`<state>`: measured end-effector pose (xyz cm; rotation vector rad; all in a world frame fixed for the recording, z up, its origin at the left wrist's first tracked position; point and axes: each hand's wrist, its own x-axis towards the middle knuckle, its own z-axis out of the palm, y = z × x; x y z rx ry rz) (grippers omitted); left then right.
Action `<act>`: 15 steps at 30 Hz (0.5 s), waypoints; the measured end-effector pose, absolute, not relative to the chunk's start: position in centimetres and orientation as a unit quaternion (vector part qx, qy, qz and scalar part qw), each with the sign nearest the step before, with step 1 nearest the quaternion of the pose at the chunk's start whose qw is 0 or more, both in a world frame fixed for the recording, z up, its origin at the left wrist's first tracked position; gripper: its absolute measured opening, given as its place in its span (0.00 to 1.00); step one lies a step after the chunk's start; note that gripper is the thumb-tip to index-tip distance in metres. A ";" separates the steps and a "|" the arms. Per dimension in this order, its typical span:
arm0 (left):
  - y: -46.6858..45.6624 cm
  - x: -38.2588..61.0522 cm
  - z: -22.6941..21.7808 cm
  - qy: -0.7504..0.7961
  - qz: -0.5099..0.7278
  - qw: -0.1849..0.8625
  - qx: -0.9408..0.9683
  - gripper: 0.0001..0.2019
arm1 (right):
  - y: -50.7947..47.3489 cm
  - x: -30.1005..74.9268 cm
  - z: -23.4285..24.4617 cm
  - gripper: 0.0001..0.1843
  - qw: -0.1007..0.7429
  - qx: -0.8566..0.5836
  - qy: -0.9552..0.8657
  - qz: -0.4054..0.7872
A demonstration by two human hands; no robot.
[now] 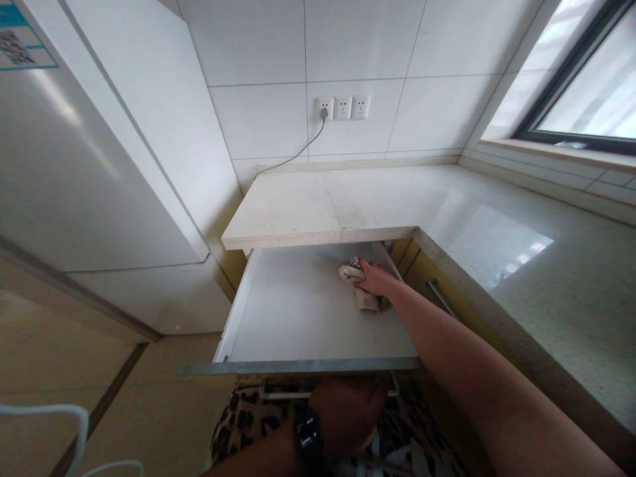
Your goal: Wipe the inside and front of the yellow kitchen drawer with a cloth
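Note:
My right hand [376, 277] is closed on a crumpled, pale beige cloth [366, 299], pressing it to the bottom of a pulled-out white drawer [293, 305], near its right side. Part of the cloth bunches up ahead of my fingers and part hangs back under my hand. Below the drawer's front edge [308, 365], my left hand [348, 407] is closed at the metal drawer handle [285, 395]; shadow hides most of its fingers. A black watch [309, 434] is on my left wrist.
A pale stone countertop [293, 199] overhangs the drawer's back and runs along the right. A white refrigerator [124, 165] stands left. A cord [303, 149] is plugged into the wall sockets [342, 108]. Another cabinet handle [441, 298] is at right, beside my forearm.

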<state>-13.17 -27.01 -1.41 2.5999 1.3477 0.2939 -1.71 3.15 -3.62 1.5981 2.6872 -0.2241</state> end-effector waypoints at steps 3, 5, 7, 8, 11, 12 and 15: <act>-27.0 -13.1 -1.3 0.460 0.098 0.110 0.876 0.30 | 2.2 -2.3 -3.6 0.42 0.006 0.504 0.862 -0.045; -27.0 -13.0 -0.9 0.476 0.093 0.122 0.866 0.30 | 0.8 -3.4 -3.7 0.46 0.006 0.478 0.878 -0.032; -27.1 -13.0 -0.5 0.480 0.091 0.144 0.861 0.31 | -0.8 -5.0 -3.6 0.53 0.009 0.439 0.898 -0.027; -27.1 -13.1 -0.2 0.477 0.090 0.155 0.860 0.31 | -1.7 -5.8 -3.6 0.56 0.011 0.411 0.911 -0.025; -27.1 -13.6 0.4 0.470 0.070 0.178 0.862 0.35 | -3.7 -7.7 -3.4 0.62 0.023 0.307 0.951 -0.016; -27.1 -13.8 0.6 0.467 0.051 0.182 0.864 0.36 | -4.1 -8.1 -3.4 0.61 0.026 0.275 0.961 -0.011; -26.5 -15.1 2.3 0.423 -0.013 0.185 0.887 0.29 | -4.3 -8.5 -3.3 0.56 0.026 0.231 0.973 -0.004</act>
